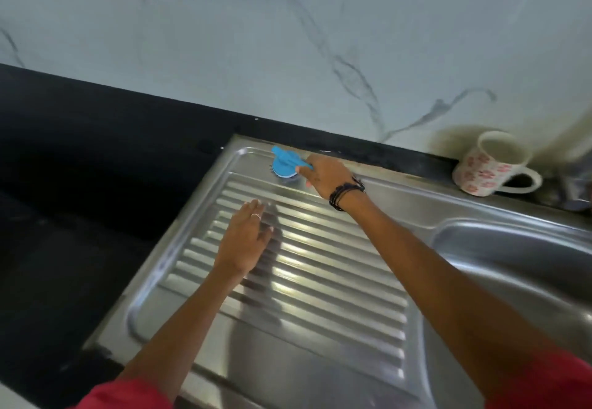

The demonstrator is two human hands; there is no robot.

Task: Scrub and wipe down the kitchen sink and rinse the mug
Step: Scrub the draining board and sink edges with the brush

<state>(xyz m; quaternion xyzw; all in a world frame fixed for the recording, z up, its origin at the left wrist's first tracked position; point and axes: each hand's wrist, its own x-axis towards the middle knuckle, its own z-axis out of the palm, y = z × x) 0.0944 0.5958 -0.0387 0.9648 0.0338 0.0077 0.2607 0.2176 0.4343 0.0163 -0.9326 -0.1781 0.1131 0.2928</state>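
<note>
Scrubbing the ribbed stainless-steel sink drainboard (pixel 320 267) at its far corner, we grip the blue plastic scrub brush (pixel 283 162) in our right hand (pixel 326 178), steady with our flat, open left hand (pixel 245 242), leaving the floral white mug (pixel 490 165) upright on the black tabletop (pixel 96 139).

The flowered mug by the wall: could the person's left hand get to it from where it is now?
Probably not easily. The left hand lies flat on the ribbed drainboard, and the right arm, whose right hand holds the blue scrubber, stretches across between it and the flowered mug.
</note>
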